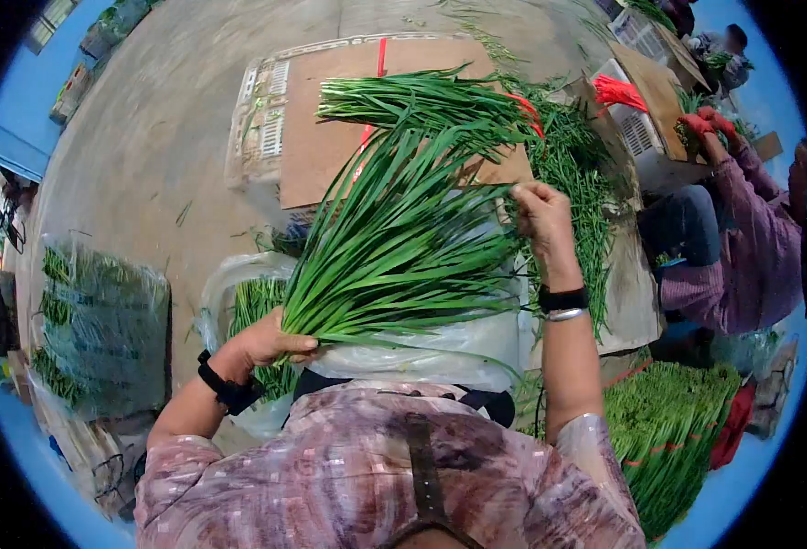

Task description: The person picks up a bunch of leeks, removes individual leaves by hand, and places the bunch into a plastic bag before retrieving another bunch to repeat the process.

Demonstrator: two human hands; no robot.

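A fanned bunch of garlic chives (394, 247) spreads in front of my body, its long green leaves pointing up and to the right. My left hand (273, 340) is closed around the stem end at the lower left. At the right edge of the fan, my right hand (542, 206) pinches the tip of a leaf between thumb and fingers. Beyond it, a second bunch of chives (412, 99) lies across a brown cardboard sheet (307, 174). Red ties (382, 57) show on the cardboard, partly covered by that bunch.
Loose leaves (572, 165) are heaped right of the cardboard. Stacked chives (668, 430) stand at lower right, and a plastic-wrapped bundle (111, 320) at left. A white crate (261, 110) supports the cardboard. At right, a co-worker's red-gloved hands (710, 123) are beside red ties (618, 91).
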